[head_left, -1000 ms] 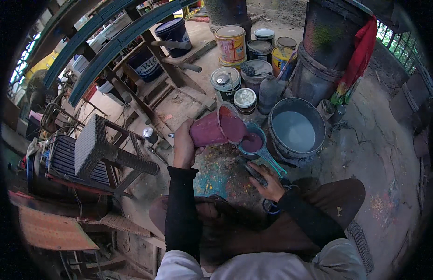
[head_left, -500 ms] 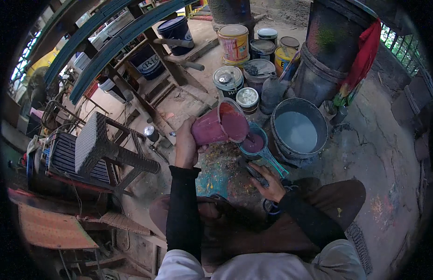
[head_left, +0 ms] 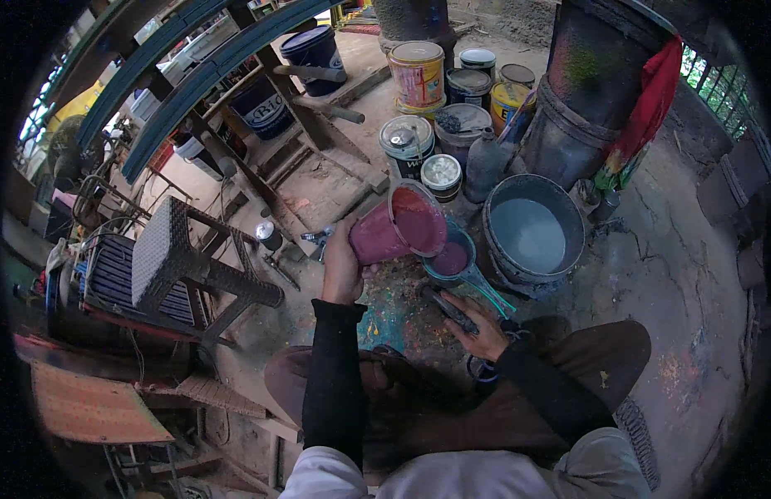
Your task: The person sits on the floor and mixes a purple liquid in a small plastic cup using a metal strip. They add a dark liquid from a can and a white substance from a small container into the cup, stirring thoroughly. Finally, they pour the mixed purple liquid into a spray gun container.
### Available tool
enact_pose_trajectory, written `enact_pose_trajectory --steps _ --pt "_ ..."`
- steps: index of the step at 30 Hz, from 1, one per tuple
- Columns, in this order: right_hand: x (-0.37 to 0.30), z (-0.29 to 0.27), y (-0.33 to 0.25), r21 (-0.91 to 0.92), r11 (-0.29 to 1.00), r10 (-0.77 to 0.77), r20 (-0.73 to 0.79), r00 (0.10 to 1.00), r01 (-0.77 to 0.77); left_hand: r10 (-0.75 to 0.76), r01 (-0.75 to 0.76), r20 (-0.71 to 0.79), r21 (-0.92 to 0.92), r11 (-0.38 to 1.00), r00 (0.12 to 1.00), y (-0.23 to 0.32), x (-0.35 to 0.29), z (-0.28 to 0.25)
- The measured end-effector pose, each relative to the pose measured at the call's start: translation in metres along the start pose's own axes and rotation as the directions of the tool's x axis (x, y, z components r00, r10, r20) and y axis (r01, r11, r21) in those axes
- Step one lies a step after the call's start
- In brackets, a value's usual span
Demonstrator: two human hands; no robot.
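Note:
My left hand [head_left: 342,266] is wrapped round a pink-stained plastic cup [head_left: 377,233], tilted to the right with reddish-pink paint inside. Just below its lip stands a teal dipper [head_left: 488,293] with purple-pink paint in its bowl; its long handle points toward my right hand. In my right hand [head_left: 482,334] is a dark, paint-crusted tool [head_left: 453,311], held low over the floor; its exact kind I cannot make out. Behind the dipper, to its right, a large dark bucket [head_left: 492,249] contains grey-blue liquid.
Several paint cans, among them a yellow-and-white pail [head_left: 417,79], and a grimy plastic bottle [head_left: 484,166] stand beyond the cup. A woven stool [head_left: 165,258] is at left, near a silver-topped can [head_left: 269,235]. A dark drum [head_left: 568,125] with a red cloth [head_left: 651,100] rises at back right.
My left hand and the cup have shifted slightly right. More of a metal fitting beside my left hand now shows. My right hand has barely moved.

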State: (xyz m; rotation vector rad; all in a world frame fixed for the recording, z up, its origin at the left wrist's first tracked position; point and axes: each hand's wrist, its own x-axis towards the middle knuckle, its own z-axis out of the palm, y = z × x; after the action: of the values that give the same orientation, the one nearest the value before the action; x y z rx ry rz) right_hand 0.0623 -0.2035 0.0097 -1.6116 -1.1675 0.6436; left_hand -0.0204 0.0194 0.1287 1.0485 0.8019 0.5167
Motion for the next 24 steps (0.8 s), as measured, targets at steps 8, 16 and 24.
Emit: enact_pose_trajectory --steps 8,16,24 --pt "0.001 0.000 0.006 -0.010 0.999 -0.038 0.025 0.999 0.039 0.055 -0.056 0.028 0.038 0.998 0.998 0.006 -0.001 -0.003" --pt "0.001 -0.002 -0.001 -0.038 0.999 -0.017 0.011 1.000 0.017 0.071 -0.066 -0.033 0.123 0.990 0.997 0.012 -0.006 0.000" --pt "0.001 0.002 0.004 -0.066 0.997 -0.031 -0.017 0.999 0.030 0.161 -0.144 -0.043 0.265 0.953 0.986 0.012 -0.002 -0.009"
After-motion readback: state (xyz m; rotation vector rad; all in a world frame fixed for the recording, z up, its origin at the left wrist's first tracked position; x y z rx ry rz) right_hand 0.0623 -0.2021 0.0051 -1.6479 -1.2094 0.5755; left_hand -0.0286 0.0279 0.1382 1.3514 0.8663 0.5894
